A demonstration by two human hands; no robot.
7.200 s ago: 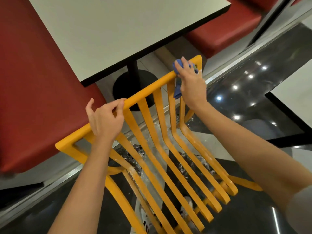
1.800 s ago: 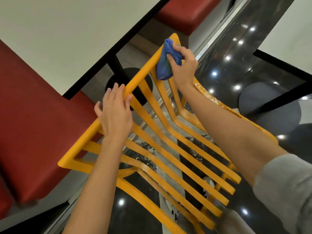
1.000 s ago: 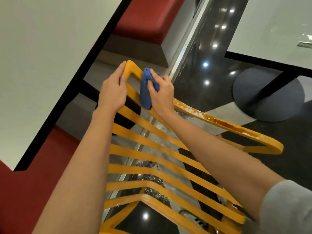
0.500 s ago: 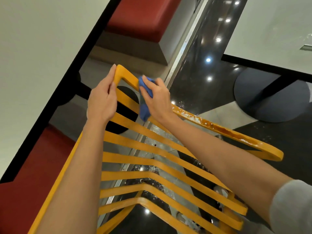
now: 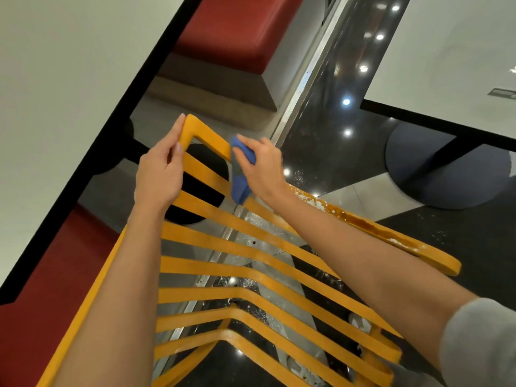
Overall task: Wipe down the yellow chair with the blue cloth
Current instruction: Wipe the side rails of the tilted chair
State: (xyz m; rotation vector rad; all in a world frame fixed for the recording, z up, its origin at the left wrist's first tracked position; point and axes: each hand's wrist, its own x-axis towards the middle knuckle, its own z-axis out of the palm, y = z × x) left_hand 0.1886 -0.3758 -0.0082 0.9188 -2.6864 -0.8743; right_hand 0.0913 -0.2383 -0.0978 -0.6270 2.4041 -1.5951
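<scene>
The yellow slatted chair (image 5: 251,272) fills the middle of the view, seen from above, its top corner pointing away from me. My left hand (image 5: 160,174) grips the backrest's top rail just below that corner. My right hand (image 5: 262,169) presses the bunched blue cloth (image 5: 240,177) against the side rail a little right of the corner. Part of the cloth hangs down below my fingers. White and brown grime speckles the side rail (image 5: 363,222) further down, beyond my right wrist.
A white table (image 5: 69,65) with a black edge stands close on the left, its round black base (image 5: 201,185) showing through the slats. Red bench seats (image 5: 237,32) lie beyond and at lower left. Another table (image 5: 446,65) and grey base (image 5: 446,174) stand at right on glossy dark floor.
My right hand has slid the cloth from the chair's top corner down onto the side rail. My left hand has stayed on the top rail near the corner. The view has tilted slightly.
</scene>
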